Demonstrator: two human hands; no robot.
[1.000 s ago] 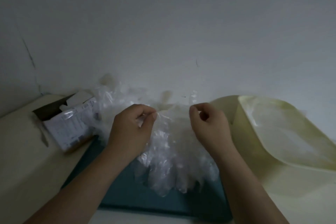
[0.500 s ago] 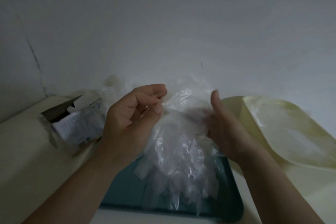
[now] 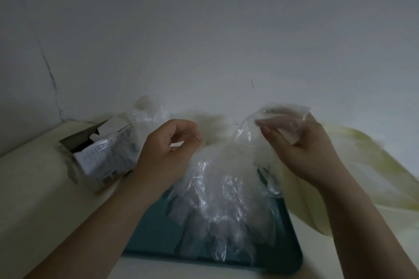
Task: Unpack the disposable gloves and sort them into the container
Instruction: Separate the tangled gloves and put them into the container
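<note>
Centre of frame: clump of clear gloves (image 3: 222, 199), held up by its top and hanging down over a teal tray (image 3: 154, 235), lower fringe draped on the tray. Right of centre: right hand (image 3: 301, 149), thumb and fingers pinching the upper edge of the film, some of it wrapped over the fingertips; probably gripped high for letting the weight of the clump pull single gloves apart. Left of centre: left hand (image 3: 169, 149), fingers curled, thumb near forefinger with a gap between, just beside the clump; cannot tell whether pinching a thin edge or holding nothing, film there too blurred. Likely stationed close for peeling off the next layer. Far right: pale yellow container (image 3: 303, 208), blurred, near wall just beside the tray and beside the right forearm; seemingly parked within easy reach of the carrying hand, for a short drop. Contents not readable. Left of frame: opened cardboard box (image 3: 99, 156) on the cream table (image 3: 34, 199), flaps up, mouth toward upper left, crumpled clear wrapping (image 3: 147, 115) behind it; evidently set aside, out of the working lane. Judged stage: separating, not yet sorting into the container. Risk: static cling, several gloves coming away together
</note>
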